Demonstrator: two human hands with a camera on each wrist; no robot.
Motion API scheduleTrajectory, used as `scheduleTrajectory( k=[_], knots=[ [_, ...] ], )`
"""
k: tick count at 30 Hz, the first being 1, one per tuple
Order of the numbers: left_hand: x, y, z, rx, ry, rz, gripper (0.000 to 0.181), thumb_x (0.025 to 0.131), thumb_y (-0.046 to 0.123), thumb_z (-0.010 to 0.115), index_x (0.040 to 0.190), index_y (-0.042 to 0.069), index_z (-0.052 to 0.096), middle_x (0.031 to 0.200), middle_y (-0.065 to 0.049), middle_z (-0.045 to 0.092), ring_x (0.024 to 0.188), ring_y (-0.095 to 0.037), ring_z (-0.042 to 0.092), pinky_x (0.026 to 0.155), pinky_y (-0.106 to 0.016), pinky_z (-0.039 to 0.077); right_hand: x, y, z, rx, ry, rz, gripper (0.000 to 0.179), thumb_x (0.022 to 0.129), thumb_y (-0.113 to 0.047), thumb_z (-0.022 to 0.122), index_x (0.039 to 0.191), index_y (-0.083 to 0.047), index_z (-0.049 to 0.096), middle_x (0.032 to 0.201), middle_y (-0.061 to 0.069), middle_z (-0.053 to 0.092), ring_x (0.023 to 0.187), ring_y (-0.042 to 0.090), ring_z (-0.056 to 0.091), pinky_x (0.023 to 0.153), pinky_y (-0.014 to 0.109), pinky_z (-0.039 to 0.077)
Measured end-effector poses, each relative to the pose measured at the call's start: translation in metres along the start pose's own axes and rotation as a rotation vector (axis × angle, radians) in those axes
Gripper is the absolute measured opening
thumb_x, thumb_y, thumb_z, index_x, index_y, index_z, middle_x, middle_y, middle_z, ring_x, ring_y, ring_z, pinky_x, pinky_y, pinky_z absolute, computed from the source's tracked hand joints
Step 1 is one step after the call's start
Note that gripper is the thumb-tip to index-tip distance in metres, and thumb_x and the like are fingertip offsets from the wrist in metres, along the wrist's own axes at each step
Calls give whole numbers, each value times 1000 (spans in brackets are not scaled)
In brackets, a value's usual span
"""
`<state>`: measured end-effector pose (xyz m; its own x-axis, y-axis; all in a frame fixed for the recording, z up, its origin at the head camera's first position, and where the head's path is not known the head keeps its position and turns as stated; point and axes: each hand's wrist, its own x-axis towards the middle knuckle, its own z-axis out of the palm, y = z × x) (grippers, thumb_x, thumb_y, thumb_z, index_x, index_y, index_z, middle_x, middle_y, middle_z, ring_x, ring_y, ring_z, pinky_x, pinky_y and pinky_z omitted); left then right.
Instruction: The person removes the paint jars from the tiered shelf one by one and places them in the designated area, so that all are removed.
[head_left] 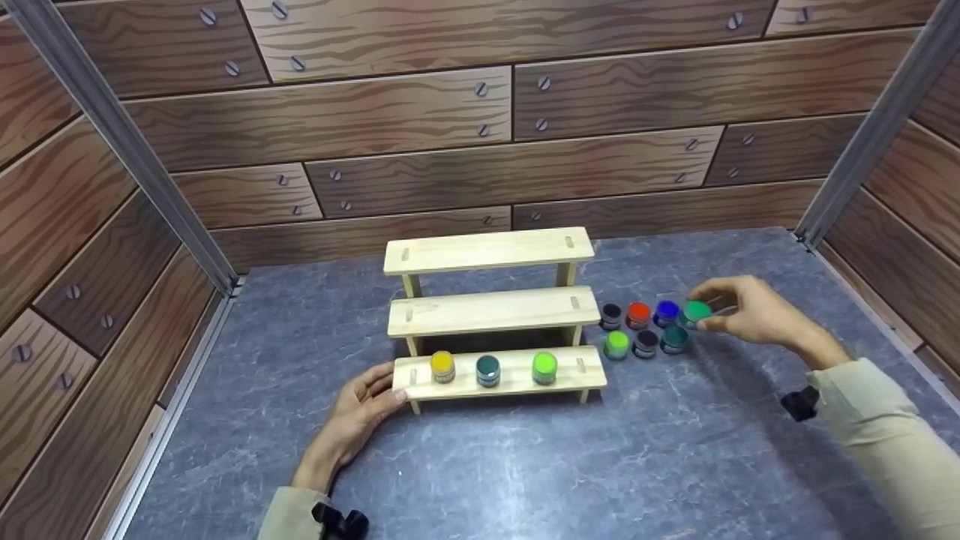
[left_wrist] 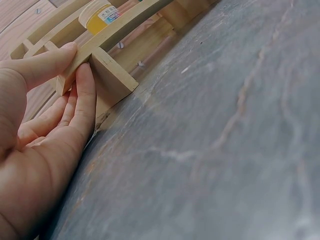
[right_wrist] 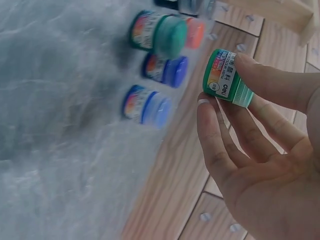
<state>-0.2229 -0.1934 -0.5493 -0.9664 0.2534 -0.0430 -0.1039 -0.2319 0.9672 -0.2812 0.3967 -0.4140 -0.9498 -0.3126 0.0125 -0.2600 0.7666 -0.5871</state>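
Left hand (head_left: 358, 416) pinches the left end of the rack's bottom shelf (head_left: 517, 361), which carries the yellow jar (head_left: 442, 367), teal jar (head_left: 488, 370), lime jar (head_left: 544, 368). Right hand (head_left: 763, 312) has the green jar (head_left: 696, 311) between thumb and fingers, lid up, near upright. Rack lies to its left, long axis left-right, loose jars (head_left: 639, 315) between on the table (head_left: 675, 450). Green jar's label reads "deli"; yellow's has blurry Chinese print

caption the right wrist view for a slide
Right hand pinches a green paint jar, other jars nearby on the table.
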Motion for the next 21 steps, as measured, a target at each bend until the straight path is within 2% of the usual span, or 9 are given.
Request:
scheduleTrajectory(
  k=[5, 12, 21],
  knots=[
    [-1, 2, 0, -4, -6, -5, 73, 97, -3, 69, 158, -15, 31, 153, -31, 49, 125, -22, 65, 110, -31, 57, -5, 15, 4, -10, 5, 14, 46, 92, -5, 81, 134, 6, 67, 130, 30, 69, 116, 46, 69, 94, 50, 64],
    [0, 4, 0, 9, -1, -20, 75, 98, -1, 69, 160, -13, 29, 158, -33, 43, 127, -21, 64, 109, -30, 56, -8, 29, 10, 33, 3, 32, 46, 89, -2, 82, 132, 8, 67, 131, 32, 69, 117, 48, 69, 85, 23, 62],
    [-1, 1, 1, 8, 14, -16, 75, 97, -2, 70, 159, -14, 30, 155, -32, 46, 124, -21, 65, 108, -29, 57, -6, 43, 24, 55, -16, 38, 46, 87, 1, 82, 130, 10, 67, 131, 36, 67, 115, 49, 70, 90, 38, 66]
  ],
)
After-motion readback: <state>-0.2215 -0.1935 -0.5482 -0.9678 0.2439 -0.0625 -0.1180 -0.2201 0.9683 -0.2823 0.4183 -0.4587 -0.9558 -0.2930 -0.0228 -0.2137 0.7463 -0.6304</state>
